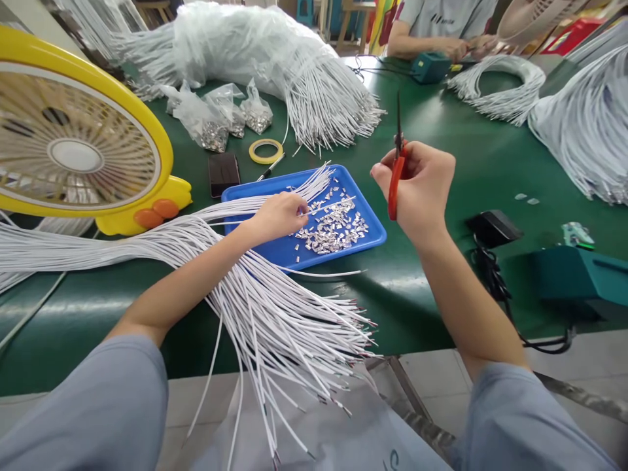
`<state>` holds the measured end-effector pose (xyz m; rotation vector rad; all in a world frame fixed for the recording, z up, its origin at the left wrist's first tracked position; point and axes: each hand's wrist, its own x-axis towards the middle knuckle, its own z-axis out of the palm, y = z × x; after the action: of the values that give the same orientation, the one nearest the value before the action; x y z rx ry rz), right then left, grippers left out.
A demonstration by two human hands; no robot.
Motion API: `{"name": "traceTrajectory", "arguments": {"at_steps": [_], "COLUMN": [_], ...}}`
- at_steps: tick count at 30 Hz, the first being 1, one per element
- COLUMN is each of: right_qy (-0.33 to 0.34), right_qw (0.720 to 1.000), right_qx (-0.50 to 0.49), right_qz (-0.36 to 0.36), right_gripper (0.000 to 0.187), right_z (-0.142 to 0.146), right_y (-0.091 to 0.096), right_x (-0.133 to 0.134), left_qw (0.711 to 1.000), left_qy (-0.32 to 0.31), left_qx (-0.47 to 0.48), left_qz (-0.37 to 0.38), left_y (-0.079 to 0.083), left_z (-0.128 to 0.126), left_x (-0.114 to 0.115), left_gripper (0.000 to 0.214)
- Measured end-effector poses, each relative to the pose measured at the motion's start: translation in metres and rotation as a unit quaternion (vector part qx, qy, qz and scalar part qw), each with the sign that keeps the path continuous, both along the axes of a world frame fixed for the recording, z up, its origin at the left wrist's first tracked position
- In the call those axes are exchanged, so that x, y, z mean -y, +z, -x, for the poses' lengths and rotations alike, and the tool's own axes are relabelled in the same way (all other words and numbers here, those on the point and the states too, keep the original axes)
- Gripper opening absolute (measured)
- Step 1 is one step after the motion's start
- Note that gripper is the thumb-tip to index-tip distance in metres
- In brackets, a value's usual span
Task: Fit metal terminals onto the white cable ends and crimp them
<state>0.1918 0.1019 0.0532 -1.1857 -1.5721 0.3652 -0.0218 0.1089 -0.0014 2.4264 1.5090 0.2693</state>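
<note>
My left hand (280, 216) is closed in a pinch on a thin white cable (331, 205), whose end points right over the blue tray (375, 234). Small shiny metal pieces (333, 232) lie loose in that tray. To the right, my right hand (426, 190) is raised above the table and wrapped round red-handled scissors (396, 178), dark blades pointing up. Under my left forearm, a big bundle of white cables (275, 307) fans out past the table's front edge. Another part of the bundle (314, 184) lies across the tray's far side.
A yellow fan (164, 124) stands at left. Behind the tray are yellow tape (265, 151), a black box (224, 174), bags of metal parts (258, 114) and a wrapped cable bundle (230, 46). A green machine (581, 281) sits at right. Across the table, another person's hands (466, 47) work.
</note>
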Motion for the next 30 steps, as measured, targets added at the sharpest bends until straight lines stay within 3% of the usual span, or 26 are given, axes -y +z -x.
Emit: {"name": "traceTrajectory", "arguments": {"at_steps": [2, 4, 8, 11, 18, 22, 25, 30], "right_qy": [-0.002, -0.011, 0.006, 0.062, 0.158, 0.168, 0.207, 0.225], "right_qw": [0.999, 0.997, 0.994, 0.994, 0.983, 0.975, 0.959, 0.945], "right_qx": [-0.026, -0.055, -0.088, -0.087, -0.091, -0.14, -0.172, -0.215], "right_qz": [-0.022, -0.044, -0.068, -0.039, -0.001, 0.043, 0.087, 0.098], "right_gripper": [0.012, 0.012, 0.016, 0.017, 0.017, 0.014, 0.021, 0.024], "right_z": [-0.001, -0.003, -0.002, 0.003, 0.016, 0.007, 0.001, 0.004], "right_y": [0.001, 0.002, 0.006, 0.009, 0.009, -0.003, -0.012, -0.006], "right_x": [-0.003, -0.004, 0.003, 0.013, 0.025, 0.019, 0.02, 0.028], "left_qw": [0.985, 0.945, 0.893, 0.883, 0.897, 0.903, 0.904, 0.894], "left_qy": [-0.037, -0.085, -0.193, -0.24, -0.171, -0.177, -0.187, -0.199], "left_qx": [0.156, 0.288, 0.394, 0.397, 0.404, 0.385, 0.351, 0.352], "left_qz": [0.066, 0.133, 0.103, 0.075, 0.058, -0.067, -0.155, -0.193], "left_y": [0.007, 0.016, 0.034, 0.044, 0.051, 0.056, 0.057, 0.052], "left_z": [-0.005, -0.012, -0.021, -0.023, -0.02, -0.014, -0.007, -0.004], "left_x": [0.007, 0.022, 0.057, 0.073, 0.073, 0.07, 0.067, 0.059], "left_gripper": [0.028, 0.03, 0.013, 0.008, 0.018, 0.032, 0.06, 0.071]}}
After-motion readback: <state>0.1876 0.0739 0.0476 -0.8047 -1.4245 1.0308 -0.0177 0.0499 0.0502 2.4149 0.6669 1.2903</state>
